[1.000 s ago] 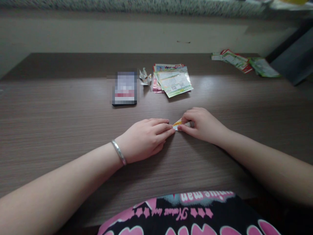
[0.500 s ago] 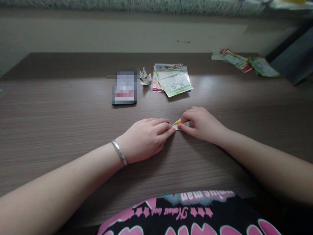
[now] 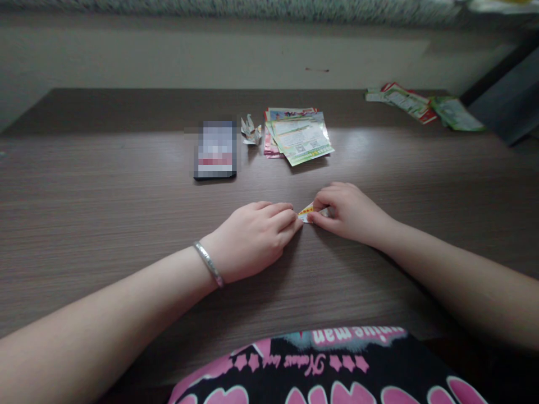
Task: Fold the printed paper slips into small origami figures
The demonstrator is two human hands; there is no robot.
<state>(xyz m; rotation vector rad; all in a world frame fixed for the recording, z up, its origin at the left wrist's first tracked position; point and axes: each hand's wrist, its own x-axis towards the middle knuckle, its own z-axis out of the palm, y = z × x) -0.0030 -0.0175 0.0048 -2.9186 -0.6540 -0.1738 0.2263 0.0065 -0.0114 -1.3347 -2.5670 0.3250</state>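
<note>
A small folded piece of printed paper [image 3: 306,214], white with a yellow band, lies on the table between my hands. My left hand [image 3: 263,235], with a silver bangle at the wrist, has its fingers closed together on the paper's left end. Pinched between thumb and fingers of my right hand [image 3: 343,210] is the right part of the paper. Both hands partly cover it, so its full shape is hidden.
Beyond my hands lie a pile of printed leaflets [image 3: 301,137], a folded paper figure [image 3: 251,132] and a phone-like device [image 3: 215,150] with a blurred screen. More colourful papers [image 3: 415,105] sit at the back right of the brown wooden table [image 3: 105,191], near the wall.
The view has shifted very slightly. Both hands stay on the folded paper, with hardly any visible movement.
</note>
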